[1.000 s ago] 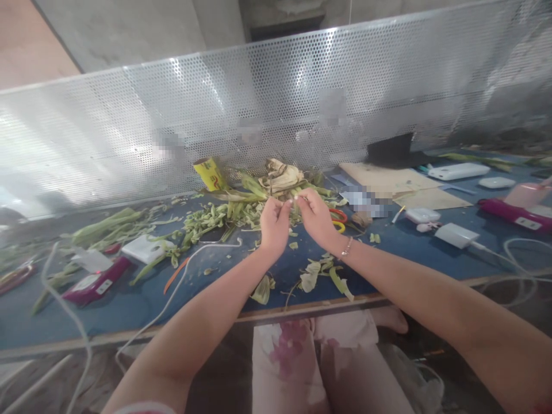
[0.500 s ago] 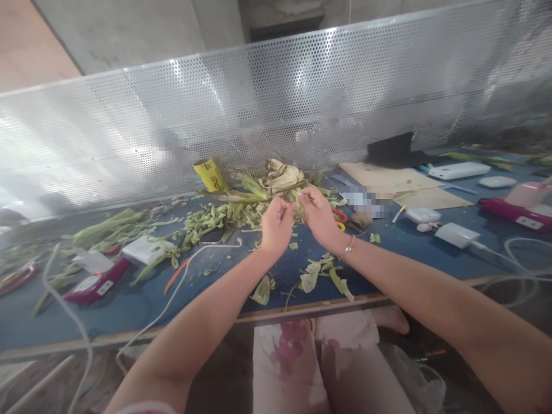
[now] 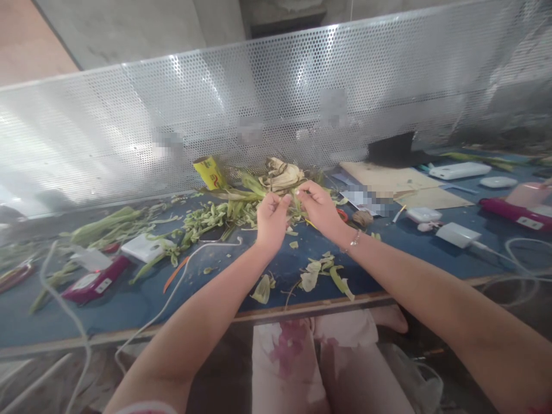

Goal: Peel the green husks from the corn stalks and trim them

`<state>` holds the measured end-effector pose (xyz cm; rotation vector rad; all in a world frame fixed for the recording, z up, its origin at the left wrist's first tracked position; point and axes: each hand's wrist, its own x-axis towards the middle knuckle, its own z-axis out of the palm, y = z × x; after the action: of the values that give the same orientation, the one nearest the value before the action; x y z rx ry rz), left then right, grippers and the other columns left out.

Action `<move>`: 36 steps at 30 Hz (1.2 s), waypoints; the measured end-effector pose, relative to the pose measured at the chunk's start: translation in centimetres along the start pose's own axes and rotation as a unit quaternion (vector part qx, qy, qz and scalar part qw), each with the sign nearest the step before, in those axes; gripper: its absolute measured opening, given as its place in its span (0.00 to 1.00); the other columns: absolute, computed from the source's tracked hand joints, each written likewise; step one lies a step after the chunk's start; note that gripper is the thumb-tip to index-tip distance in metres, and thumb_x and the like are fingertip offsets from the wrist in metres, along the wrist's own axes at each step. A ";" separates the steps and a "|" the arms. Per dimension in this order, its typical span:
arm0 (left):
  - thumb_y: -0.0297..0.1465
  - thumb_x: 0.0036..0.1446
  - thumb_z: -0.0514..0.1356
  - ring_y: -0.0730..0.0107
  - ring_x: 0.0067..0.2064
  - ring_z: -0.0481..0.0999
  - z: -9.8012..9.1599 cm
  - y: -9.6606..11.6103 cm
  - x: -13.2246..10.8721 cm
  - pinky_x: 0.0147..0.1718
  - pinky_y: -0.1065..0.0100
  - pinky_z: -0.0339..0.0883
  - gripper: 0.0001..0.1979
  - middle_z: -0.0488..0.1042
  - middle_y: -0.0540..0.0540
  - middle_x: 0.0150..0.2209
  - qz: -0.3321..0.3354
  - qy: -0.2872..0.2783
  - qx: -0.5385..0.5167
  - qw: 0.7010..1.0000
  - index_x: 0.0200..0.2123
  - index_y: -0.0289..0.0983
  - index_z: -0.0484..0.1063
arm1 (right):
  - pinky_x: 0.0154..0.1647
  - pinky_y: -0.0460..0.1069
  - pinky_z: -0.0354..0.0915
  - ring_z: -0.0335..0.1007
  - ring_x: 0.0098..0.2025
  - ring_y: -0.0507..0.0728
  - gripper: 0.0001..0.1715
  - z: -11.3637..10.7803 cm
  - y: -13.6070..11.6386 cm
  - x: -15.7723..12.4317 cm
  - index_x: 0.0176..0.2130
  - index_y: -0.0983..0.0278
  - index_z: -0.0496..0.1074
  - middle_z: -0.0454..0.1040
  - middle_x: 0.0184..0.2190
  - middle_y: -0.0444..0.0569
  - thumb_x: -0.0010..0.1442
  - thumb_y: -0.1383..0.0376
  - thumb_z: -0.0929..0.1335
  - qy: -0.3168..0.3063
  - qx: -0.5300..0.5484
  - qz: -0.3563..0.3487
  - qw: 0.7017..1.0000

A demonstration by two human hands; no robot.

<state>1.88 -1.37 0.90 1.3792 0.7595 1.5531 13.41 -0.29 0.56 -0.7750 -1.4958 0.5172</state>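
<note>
My left hand (image 3: 271, 221) and my right hand (image 3: 318, 208) meet over the blue table (image 3: 129, 299), fingers curled and pinched together above a heap of green leaf strips (image 3: 224, 214). Both pinch a thin green strip that runs between them; it is too small to name surely. A bracelet sits on my right wrist. Behind the hands lies a pale dried husk bundle (image 3: 282, 174). Loose leaf scraps (image 3: 319, 273) lie below my wrists near the table's front edge.
A perforated metal screen (image 3: 276, 109) walls off the back. A yellow packet (image 3: 209, 171), white chargers (image 3: 457, 234), cables (image 3: 181, 276), a magenta device (image 3: 92, 283), cardboard (image 3: 401, 184) and red-handled scissors (image 3: 342, 214) lie around. More stalks (image 3: 107, 224) lie at left.
Both hands rose slightly and moved a little away from me, staying pinched together over the leaf heap. Nothing else moved.
</note>
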 end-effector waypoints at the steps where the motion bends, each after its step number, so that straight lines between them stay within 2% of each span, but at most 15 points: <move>1: 0.39 0.50 0.59 0.83 0.15 0.48 0.0 0.0 0.0 0.14 0.75 0.44 0.18 0.47 0.58 0.15 0.001 0.003 -0.004 1.000 0.22 0.38 0.52 | 0.25 0.45 0.53 0.52 0.22 0.48 0.09 0.0 -0.1 0.0 0.28 0.62 0.62 0.56 0.20 0.39 0.58 0.61 0.62 0.009 -0.003 -0.002 1.000; 6: 0.40 0.53 0.57 0.83 0.16 0.49 0.2 0.2 -0.1 0.15 0.75 0.48 0.18 0.47 0.57 0.17 0.042 0.026 0.029 0.998 0.22 0.38 0.51 | 0.24 0.45 0.54 0.53 0.23 0.49 0.09 0.2 -0.9 -0.3 0.28 0.62 0.62 0.57 0.21 0.40 0.59 0.62 0.61 0.056 -0.007 -0.006 0.998; 10: 0.39 0.54 0.55 0.81 0.16 0.52 -0.5 0.2 -0.2 0.17 0.74 0.50 0.16 0.51 0.57 0.15 0.090 0.014 0.140 0.986 0.22 0.38 0.53 | 0.21 0.44 0.52 0.51 0.20 0.47 0.08 0.0 -0.3 -0.3 0.28 0.61 0.63 0.55 0.19 0.39 0.58 0.61 0.63 0.059 0.010 0.022 0.998; 12: 0.39 0.54 0.55 0.80 0.17 0.55 -1.1 0.1 0.1 0.19 0.73 0.51 0.14 0.54 0.56 0.15 0.105 -0.028 0.205 0.973 0.23 0.38 0.57 | 0.16 0.43 0.48 0.46 0.17 0.46 0.10 -0.3 0.6 -0.1 0.28 0.61 0.62 0.51 0.17 0.37 0.56 0.59 0.64 0.025 0.069 0.084 0.994; 14: 0.40 0.54 0.54 0.78 0.20 0.60 -1.9 0.0 0.5 0.22 0.73 0.54 0.12 0.59 0.54 0.17 0.125 -0.063 0.242 0.960 0.28 0.37 0.64 | 0.13 0.42 0.44 0.42 0.14 0.44 0.13 -0.8 1.3 0.2 0.27 0.61 0.60 0.48 0.16 0.35 0.54 0.56 0.66 -0.009 0.168 0.152 0.974; 15: 0.40 0.55 0.52 0.77 0.22 0.63 -2.3 0.0 0.8 0.25 0.72 0.57 0.12 0.63 0.53 0.19 0.134 -0.072 0.243 0.958 0.32 0.37 0.66 | 0.12 0.42 0.43 0.41 0.13 0.44 0.14 -1.0 1.6 0.3 0.26 0.61 0.59 0.48 0.16 0.35 0.53 0.56 0.67 -0.023 0.210 0.176 0.961; 17: 0.39 0.55 0.52 0.73 0.33 0.69 -2.7 -0.2 1.4 0.34 0.70 0.62 0.15 0.71 0.47 0.31 0.140 -0.097 0.217 0.961 0.40 0.36 0.67 | 0.11 0.42 0.42 0.41 0.11 0.43 0.16 -1.2 1.9 0.5 0.25 0.61 0.57 0.48 0.14 0.34 0.51 0.56 0.68 -0.036 0.279 0.200 0.939; 19: 0.37 0.51 0.55 0.68 0.41 0.70 -2.8 -0.5 1.7 0.40 0.67 0.62 0.18 0.72 0.44 0.40 0.116 -0.146 0.189 0.964 0.44 0.36 0.66 | 0.10 0.42 0.42 0.41 0.10 0.44 0.17 -1.2 1.8 0.5 0.25 0.61 0.56 0.47 0.13 0.33 0.51 0.57 0.68 -0.051 0.312 0.213 0.925; 21: 0.35 0.47 0.59 0.65 0.43 0.70 -2.6 -0.8 1.7 0.43 0.65 0.61 0.18 0.72 0.44 0.41 0.065 -0.197 0.211 0.955 0.42 0.35 0.68 | 0.10 0.41 0.43 0.42 0.10 0.44 0.17 -1.0 1.5 0.5 0.24 0.61 0.56 0.48 0.13 0.33 0.51 0.57 0.68 -0.049 0.316 0.221 0.921; 22: 0.36 0.46 0.60 0.65 0.42 0.70 -2.3 -1.0 1.6 0.43 0.65 0.61 0.17 0.72 0.44 0.40 0.041 -0.204 0.216 0.954 0.40 0.35 0.69 | 0.09 0.41 0.44 0.43 0.10 0.43 0.17 -0.8 1.4 0.4 0.24 0.61 0.56 0.49 0.13 0.33 0.51 0.57 0.68 -0.031 0.311 0.222 0.923; 25: 0.38 0.45 0.62 0.70 0.35 0.71 -1.7 -1.6 1.3 0.37 0.67 0.63 0.18 0.73 0.45 0.35 -0.038 -0.177 0.140 0.973 0.38 0.34 0.68 | 0.09 0.41 0.43 0.44 0.10 0.43 0.16 -0.4 1.3 0.4 0.26 0.61 0.57 0.51 0.14 0.33 0.52 0.56 0.68 0.041 0.295 0.212 0.931; 27: 0.38 0.45 0.63 0.75 0.29 0.69 -1.4 -1.8 1.1 0.32 0.70 0.62 0.18 0.73 0.47 0.30 -0.086 -0.165 0.076 0.980 0.36 0.33 0.67 | 0.09 0.40 0.43 0.44 0.10 0.43 0.17 -0.4 1.6 0.5 0.26 0.61 0.56 0.50 0.14 0.33 0.52 0.55 0.68 0.055 0.284 0.212 0.933; 30: 0.38 0.44 0.63 0.80 0.24 0.65 -1.3 -1.9 0.9 0.26 0.73 0.59 0.16 0.71 0.49 0.24 -0.131 -0.157 0.035 0.978 0.30 0.32 0.67 | 0.09 0.40 0.46 0.49 0.12 0.44 0.19 -0.9 2.2 0.7 0.24 0.62 0.57 0.52 0.15 0.34 0.51 0.53 0.68 0.009 0.237 0.213 0.948; 32: 0.38 0.43 0.64 0.81 0.23 0.65 -1.4 -1.8 0.9 0.25 0.74 0.58 0.15 0.70 0.50 0.22 -0.146 -0.153 0.021 0.977 0.27 0.32 0.67 | 0.12 0.41 0.54 0.57 0.15 0.45 0.20 -1.4 2.4 0.8 0.24 0.63 0.58 0.58 0.17 0.37 0.52 0.51 0.66 -0.033 0.216 0.221 0.950; 36: 0.37 0.42 0.64 0.81 0.21 0.65 -1.6 -1.6 1.1 0.24 0.74 0.58 0.15 0.71 0.50 0.21 -0.163 -0.137 0.007 0.977 0.27 0.32 0.68 | 0.25 0.44 0.67 0.66 0.24 0.48 0.17 -2.5 2.1 1.1 0.28 0.63 0.63 0.66 0.22 0.41 0.55 0.52 0.64 -0.057 0.271 0.275 0.921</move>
<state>0.66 0.50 -0.37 1.3649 0.7797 1.0800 16.22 1.59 -0.04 -0.7190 -1.1335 1.3570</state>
